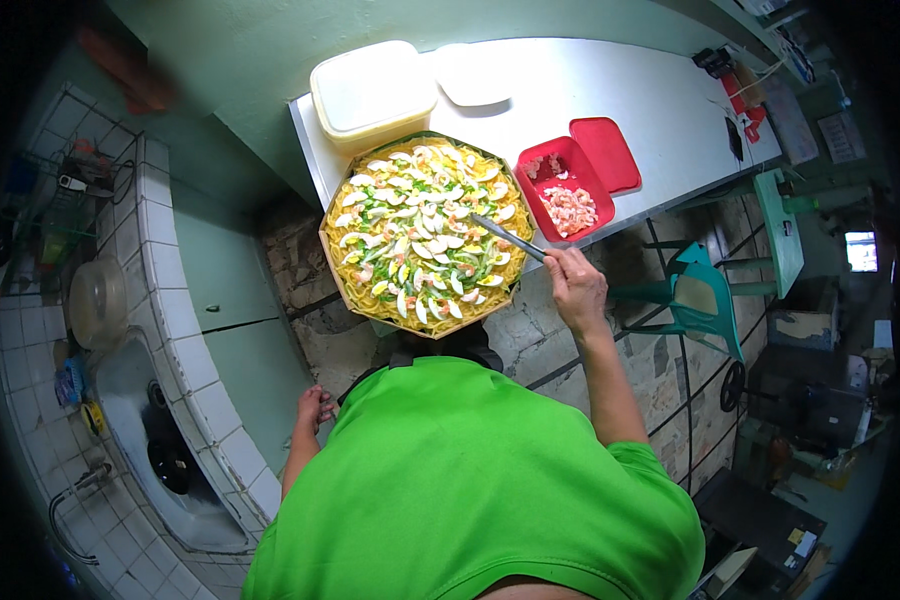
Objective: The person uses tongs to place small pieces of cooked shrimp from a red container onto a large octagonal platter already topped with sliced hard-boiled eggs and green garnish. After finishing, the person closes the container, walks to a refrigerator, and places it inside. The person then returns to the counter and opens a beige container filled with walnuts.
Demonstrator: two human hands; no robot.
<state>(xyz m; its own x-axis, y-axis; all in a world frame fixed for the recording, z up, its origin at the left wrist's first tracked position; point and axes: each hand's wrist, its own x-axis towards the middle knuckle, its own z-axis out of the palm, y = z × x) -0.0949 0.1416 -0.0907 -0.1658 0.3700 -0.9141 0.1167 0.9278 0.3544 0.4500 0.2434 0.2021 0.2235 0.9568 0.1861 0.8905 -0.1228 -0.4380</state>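
Note:
A large octagonal tray (334, 265) of yellow noodles sits at the near left of the white table, topped with egg slices, shrimp and chopped greens. My right hand (576, 288) is closed around the end of grey metal tongs (510, 238), whose tips reach over the tray's right side, near the egg slices. Right of the tray stands a red container (595, 180) partly filled with pink shrimp (570, 211). Down by my left side, away from the food, my left hand (316, 405) has its fingers curled, and nothing shows in it.
Behind the tray stands a lidded cream tub (373, 90), beside a white lid (473, 78) on the table (610, 85). A red lid (606, 153) lies against the red container. To the left is a tiled counter with a sink (205, 515); a green chair (705, 300) stands at the right.

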